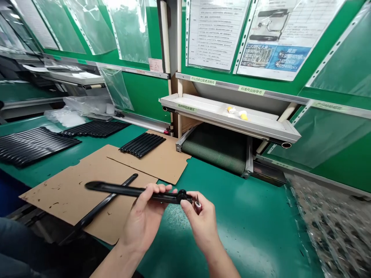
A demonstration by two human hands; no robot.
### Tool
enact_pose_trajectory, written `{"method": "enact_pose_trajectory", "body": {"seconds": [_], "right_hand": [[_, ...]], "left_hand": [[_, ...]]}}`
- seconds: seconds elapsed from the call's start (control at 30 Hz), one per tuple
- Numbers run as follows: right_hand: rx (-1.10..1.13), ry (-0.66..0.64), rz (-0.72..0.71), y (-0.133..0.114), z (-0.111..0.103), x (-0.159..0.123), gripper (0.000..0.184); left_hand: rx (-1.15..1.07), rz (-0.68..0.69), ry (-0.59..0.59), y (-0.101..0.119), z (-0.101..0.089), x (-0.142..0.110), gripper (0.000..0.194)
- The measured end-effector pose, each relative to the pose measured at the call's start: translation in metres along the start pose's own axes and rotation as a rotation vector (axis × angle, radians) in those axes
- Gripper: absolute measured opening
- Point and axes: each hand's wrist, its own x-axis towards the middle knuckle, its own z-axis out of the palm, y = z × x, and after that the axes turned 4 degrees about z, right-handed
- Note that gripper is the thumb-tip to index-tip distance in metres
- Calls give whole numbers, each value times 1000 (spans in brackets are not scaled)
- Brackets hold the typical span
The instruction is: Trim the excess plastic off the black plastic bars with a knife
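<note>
A long, glossy black plastic part [120, 189] lies across my left hand [146, 218], whose fingers are closed round its middle. Its rounded tip points left, over the cardboard. The other end has a round black knob-like joint [182, 195]. Pressed against that end are the thumb and fingers of my right hand [203, 220]. A small pointed tool [198, 204] with a dark red and white body is tucked in the right hand, its tip upward; its exact kind is unclear. Another black strip [107, 203] rests on the cardboard [66, 185], partly beneath the held part.
Black strips lie in rows on the green table [255, 216] at left [34, 144] and on a cardboard sheet [142, 144]. A small conveyor [216, 148] runs under a shelf [203, 108] holding yellow-and-white bits. Clear bagged parts [333, 224] are at right.
</note>
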Motion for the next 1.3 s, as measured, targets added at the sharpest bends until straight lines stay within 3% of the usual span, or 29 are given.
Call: {"method": "enact_pose_trajectory", "body": {"seconds": [0.1, 0.27, 0.5, 0.73, 0.83, 1.0, 1.07, 1.17, 1.3], "right_hand": [[-93, 60, -36, -2, -10, 7, 38], [-351, 240, -170, 6, -6, 1, 43], [-308, 304, -265, 14, 13, -7, 33], [-377, 376, -322, 24, 16, -10, 28], [-395, 415, -331, 24, 10, -8, 28], [-371, 523, -236, 12, -19, 8, 38], [-362, 451, -233, 8, -24, 7, 38], [-352, 186, -233, 5, -16, -7, 42], [-437, -84, -284, 9, 4, -30, 46]], "left_hand": [[110, -48, -34, -8, -8, -7, 16], [232, 183, 68, -12, -8, -6, 14], [325, 342, 53, -8, 2, -12, 11], [402, 364, 39, -7, -8, -17, 9], [438, 365, 28, -3, -13, -21, 7], [489, 344, 31, 2, -13, -26, 10], [462, 336, 52, 4, -8, -23, 12], [391, 326, 77, 8, 3, -13, 16], [349, 131, 25, 13, 8, 4, 36]]}}
